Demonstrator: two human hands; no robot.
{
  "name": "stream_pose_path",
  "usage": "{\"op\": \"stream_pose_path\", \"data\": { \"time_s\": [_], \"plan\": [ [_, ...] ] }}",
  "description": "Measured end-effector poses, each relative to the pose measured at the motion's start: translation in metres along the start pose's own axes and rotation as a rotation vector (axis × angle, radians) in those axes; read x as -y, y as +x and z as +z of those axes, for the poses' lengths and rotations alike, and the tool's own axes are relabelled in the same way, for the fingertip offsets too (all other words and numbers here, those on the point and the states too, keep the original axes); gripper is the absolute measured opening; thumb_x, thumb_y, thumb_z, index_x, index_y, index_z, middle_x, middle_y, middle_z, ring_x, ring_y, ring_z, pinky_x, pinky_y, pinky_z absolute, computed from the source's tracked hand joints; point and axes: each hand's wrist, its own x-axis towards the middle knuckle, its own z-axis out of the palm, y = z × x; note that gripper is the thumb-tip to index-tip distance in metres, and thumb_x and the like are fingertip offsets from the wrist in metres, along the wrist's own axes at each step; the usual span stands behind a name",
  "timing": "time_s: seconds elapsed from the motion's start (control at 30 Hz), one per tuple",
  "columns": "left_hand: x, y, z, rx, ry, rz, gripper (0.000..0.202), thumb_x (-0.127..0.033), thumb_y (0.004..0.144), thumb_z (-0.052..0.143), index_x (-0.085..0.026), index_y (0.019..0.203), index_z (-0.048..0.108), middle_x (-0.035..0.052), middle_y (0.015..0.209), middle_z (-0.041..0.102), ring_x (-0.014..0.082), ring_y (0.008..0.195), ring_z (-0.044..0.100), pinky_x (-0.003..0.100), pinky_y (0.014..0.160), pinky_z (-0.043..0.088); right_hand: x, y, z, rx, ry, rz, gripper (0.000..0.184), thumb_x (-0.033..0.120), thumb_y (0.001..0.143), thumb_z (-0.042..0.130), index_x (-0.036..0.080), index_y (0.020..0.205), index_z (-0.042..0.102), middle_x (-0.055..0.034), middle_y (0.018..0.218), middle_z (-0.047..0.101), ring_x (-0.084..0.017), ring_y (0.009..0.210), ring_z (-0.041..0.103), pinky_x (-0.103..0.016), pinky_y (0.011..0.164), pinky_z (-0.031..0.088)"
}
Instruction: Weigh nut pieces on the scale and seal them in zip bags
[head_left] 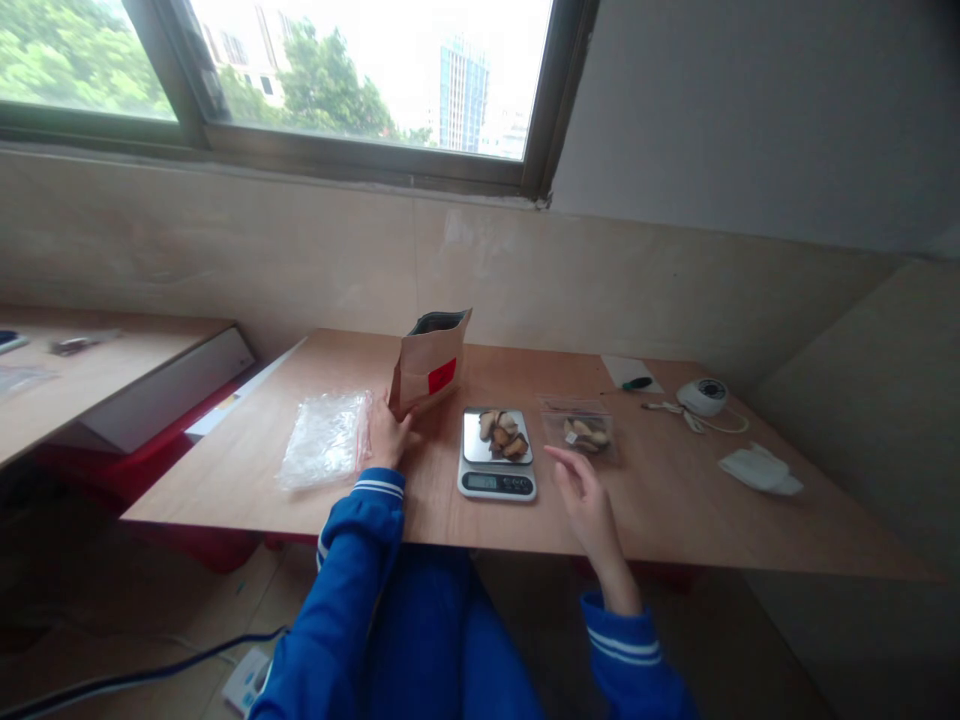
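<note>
On the table, my left hand (386, 438) rests between a stack of clear plastic bags (322, 440) and a brown stand-up paper pouch (433, 365). Its thumb is apart from its fingers, near the pouch's lower left corner; I cannot tell whether they touch. The pouch has a red label and an open top. Dried brownish slices (502, 432) lie on the mirror-like plate of a white digital kitchen scale (496, 485). Right of the scale, my right hand (581, 490) holds nothing, fingers loosely bent, just before a clear zip bag (600, 428) containing more slices.
At the back right lie a white sheet (619, 370) and a green-handled screwdriver (637, 384). A white dome camera (703, 397) with its cable and a crumpled white bag (759, 468) are farther right. Another table (150, 345) stands at left.
</note>
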Motion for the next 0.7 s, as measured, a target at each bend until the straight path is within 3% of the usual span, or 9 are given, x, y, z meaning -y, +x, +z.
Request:
{"op": "stream_pose_path", "data": {
  "time_s": [0.07, 0.13, 0.2, 0.23, 0.3, 0.4, 0.5, 0.63, 0.7],
  "plan": [
    [-0.013, -0.007, -0.012, -0.058, 0.099, 0.048, 0.055, -0.031, 0.077, 0.061, -0.008, 0.126, 0.049, 0.0198, 0.126, 0.055, 0.0323, 0.125, 0.046, 0.046, 0.106, 0.034, -0.007, -0.016, -0.003, -0.040, 0.026, 0.077, 0.031, 0.038, 0.092, 0.047, 0.019, 0.108, 0.065, -0.0105, 0.114, 0.066, -0.024, 0.110, 0.058, -0.042, 0.098, 0.045],
    [-0.022, -0.017, -0.031, -0.133, 0.170, 0.085, 0.045, -0.028, 0.086, 0.047, -0.009, 0.127, 0.051, 0.0183, 0.130, 0.054, 0.0286, 0.127, 0.045, 0.043, 0.108, 0.032, -0.009, -0.026, -0.007, -0.057, 0.051, 0.144, 0.033, 0.042, 0.091, 0.048, 0.019, 0.108, 0.065, -0.0110, 0.116, 0.066, -0.025, 0.111, 0.058, -0.043, 0.099, 0.045],
    [-0.021, -0.028, -0.054, -0.201, 0.278, -0.041, 0.038, -0.026, 0.088, 0.040, -0.014, 0.121, 0.058, 0.0157, 0.124, 0.058, 0.0298, 0.119, 0.051, 0.046, 0.101, 0.037, -0.008, -0.031, -0.011, -0.072, 0.069, 0.193, 0.035, 0.044, 0.089, 0.050, 0.019, 0.107, 0.066, -0.0114, 0.116, 0.066, -0.026, 0.112, 0.058, -0.043, 0.098, 0.045],
    [-0.017, -0.034, -0.065, -0.191, 0.354, -0.150, 0.039, -0.026, 0.087, 0.042, -0.014, 0.120, 0.059, 0.0166, 0.121, 0.059, 0.0327, 0.113, 0.053, 0.049, 0.096, 0.040, -0.008, -0.032, -0.013, -0.083, 0.074, 0.209, 0.036, 0.046, 0.088, 0.050, 0.019, 0.107, 0.066, -0.0116, 0.116, 0.066, -0.026, 0.112, 0.059, -0.043, 0.098, 0.046],
    [-0.006, -0.043, -0.083, -0.056, 0.469, -0.303, 0.040, -0.030, 0.084, 0.047, -0.013, 0.116, 0.063, 0.0195, 0.115, 0.061, 0.0375, 0.106, 0.056, 0.052, 0.089, 0.043, -0.007, -0.032, -0.015, -0.106, 0.076, 0.229, 0.037, 0.048, 0.087, 0.051, 0.019, 0.105, 0.067, -0.0120, 0.115, 0.067, -0.027, 0.111, 0.059, -0.043, 0.097, 0.047],
    [0.010, -0.048, -0.097, 0.068, 0.466, -0.317, 0.036, -0.034, 0.082, 0.050, -0.014, 0.105, 0.069, 0.0177, 0.106, 0.064, 0.0346, 0.097, 0.059, 0.047, 0.086, 0.045, -0.006, -0.032, -0.017, -0.117, 0.078, 0.245, 0.040, 0.050, 0.086, 0.051, 0.019, 0.104, 0.067, -0.0125, 0.113, 0.067, -0.027, 0.110, 0.060, -0.044, 0.096, 0.047],
    [0.010, -0.045, -0.103, 0.029, 0.377, -0.282, 0.030, -0.030, 0.080, 0.051, -0.015, 0.097, 0.071, 0.0134, 0.094, 0.067, 0.0285, 0.087, 0.062, 0.041, 0.083, 0.047, -0.003, -0.034, -0.016, -0.101, 0.109, 0.264, 0.040, 0.050, 0.086, 0.051, 0.019, 0.105, 0.066, -0.0125, 0.114, 0.067, -0.027, 0.111, 0.059, -0.043, 0.096, 0.047],
    [-0.025, -0.060, -0.111, -0.242, 0.236, -0.144, 0.031, -0.035, 0.083, 0.052, -0.013, 0.098, 0.068, 0.0111, 0.094, 0.067, 0.0246, 0.083, 0.062, 0.040, 0.082, 0.047, 0.015, -0.035, -0.005, -0.067, 0.191, 0.275, 0.038, 0.050, 0.088, 0.051, 0.019, 0.105, 0.065, -0.0113, 0.108, 0.068, -0.025, 0.105, 0.062, -0.041, 0.094, 0.048],
    [-0.051, -0.080, -0.112, -0.262, 0.089, -0.061, 0.033, -0.040, 0.085, 0.054, -0.015, 0.103, 0.066, 0.0094, 0.100, 0.065, 0.0211, 0.080, 0.061, 0.035, 0.074, 0.049, 0.029, -0.033, 0.010, -0.017, 0.267, 0.264, 0.039, 0.050, 0.089, 0.049, 0.019, 0.105, 0.064, -0.0103, 0.103, 0.068, -0.023, 0.100, 0.063, -0.038, 0.092, 0.049]
  ]
}}
